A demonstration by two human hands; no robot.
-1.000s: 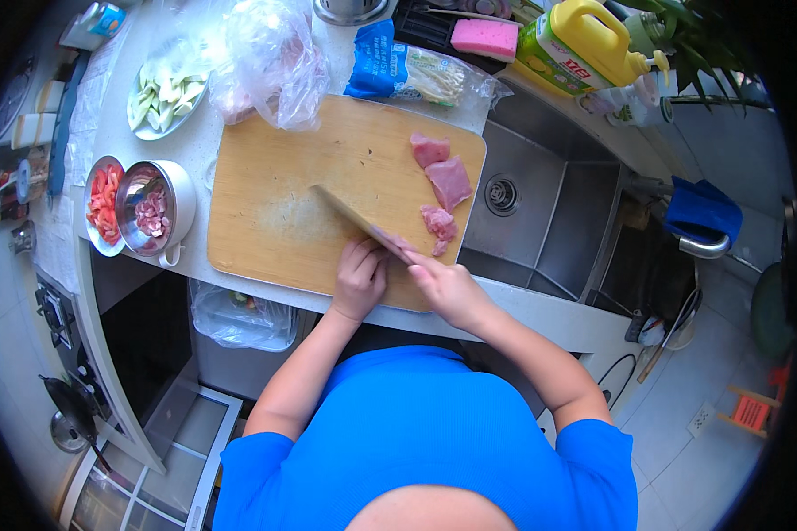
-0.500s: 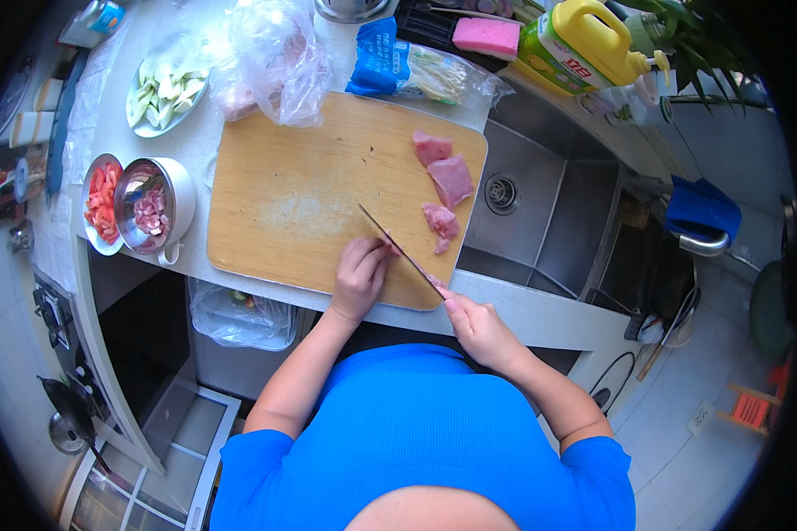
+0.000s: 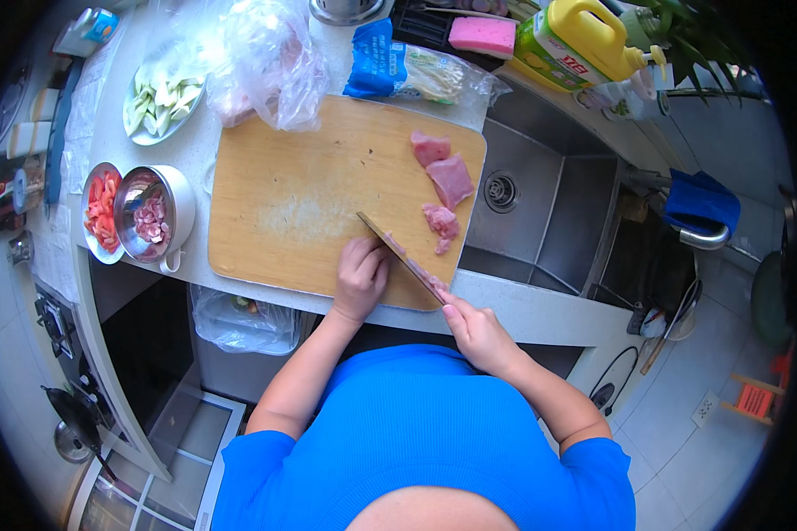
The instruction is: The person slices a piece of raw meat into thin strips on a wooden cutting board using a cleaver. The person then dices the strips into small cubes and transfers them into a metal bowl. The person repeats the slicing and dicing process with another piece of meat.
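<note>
Near the front edge of the wooden cutting board, my right hand grips a kitchen knife by its handle. Its blade slants up and left across the board. A narrow strip of pink raw meat lies along the blade's right side. Curled against the left of the blade, my left hand has its fingertips pressed down on meat that is mostly hidden under them. Farther up the board's right side sit larger raw meat pieces, apart from both hands.
Left of the board stand a metal-lined white cup with diced meat, a dish of red slices and a plate of pale green slices. Plastic bags and a packet lie behind. A steel sink adjoins the right.
The knife blade has tilted and shifted slightly, and more of the meat strip shows along its right side. Both hands stay nearly in place.
</note>
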